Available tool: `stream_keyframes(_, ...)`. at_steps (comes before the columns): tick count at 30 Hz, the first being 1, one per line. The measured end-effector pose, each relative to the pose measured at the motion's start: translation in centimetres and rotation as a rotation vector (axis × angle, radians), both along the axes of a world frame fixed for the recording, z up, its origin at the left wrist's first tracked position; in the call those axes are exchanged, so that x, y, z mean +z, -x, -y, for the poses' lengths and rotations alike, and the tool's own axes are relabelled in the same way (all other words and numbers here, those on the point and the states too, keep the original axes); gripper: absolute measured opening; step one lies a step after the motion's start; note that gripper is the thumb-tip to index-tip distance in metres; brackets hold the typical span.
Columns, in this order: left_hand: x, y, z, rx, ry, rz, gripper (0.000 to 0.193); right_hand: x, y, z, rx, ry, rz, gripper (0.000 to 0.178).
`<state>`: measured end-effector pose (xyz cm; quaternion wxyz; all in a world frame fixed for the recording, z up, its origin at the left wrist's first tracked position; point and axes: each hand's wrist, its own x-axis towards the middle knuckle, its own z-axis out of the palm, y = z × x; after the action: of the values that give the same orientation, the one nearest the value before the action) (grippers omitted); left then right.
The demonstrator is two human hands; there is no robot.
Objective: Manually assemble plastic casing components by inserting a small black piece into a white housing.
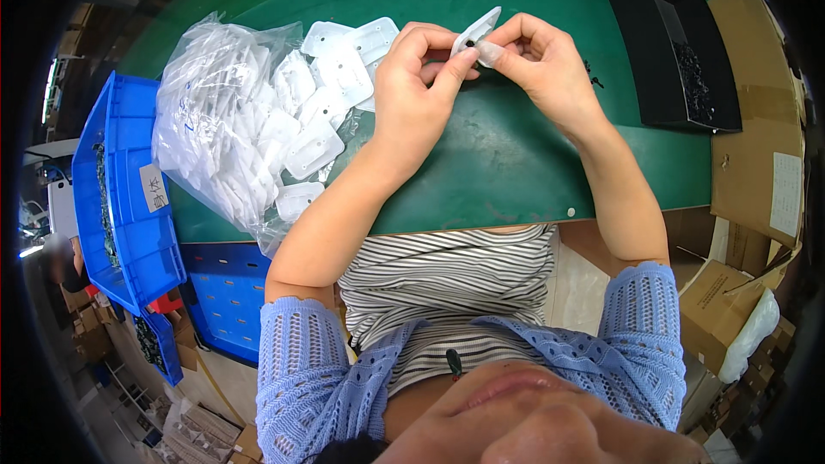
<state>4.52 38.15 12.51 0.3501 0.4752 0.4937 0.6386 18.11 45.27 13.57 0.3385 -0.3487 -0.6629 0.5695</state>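
My left hand pinches a white plastic plate between thumb and fingers, tilted above the green table. A small black spot, a hole or a part, shows on the plate beside the thumb tip. On the other side of the plate, my right hand is closed, its thumb and forefinger gripping the plate's near right edge. Whether a small part is also between those fingers is hidden. To the left of my left hand, several similar white plates with small holes spill from a clear plastic bag.
A blue bin with dark parts stands at the left edge. On the right is a black box holding small dark pieces, with a cardboard box beside it. A few small black parts lie on the green table.
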Motion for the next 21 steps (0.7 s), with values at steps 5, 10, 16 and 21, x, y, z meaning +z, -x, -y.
stream_keyframes(5, -0.1, 0.1, 0.1, 0.014, -0.013, -0.151, 0.008, -0.5, 0.2, 0.2, 0.001, -0.026, -0.009, 0.015)
stream_keyframes(10, 0.3, 0.5, 0.3, -0.035, 0.080, 0.062, 0.010, 0.8, -0.2, 0.8, 0.017, -0.190, 0.190, 0.015)
stream_keyframes(16, 1.0, 0.9, 0.5, -0.108, 0.198, 0.114, 0.012, 1.7, -1.0, 0.2, -0.049, -0.470, 0.179, 0.021)
stream_keyframes(21, 1.0, 0.7, 0.6, -0.147, 0.238, 0.067, 0.013, 1.7, -1.2, -0.3, 0.082, -0.289, 0.254, 0.022)
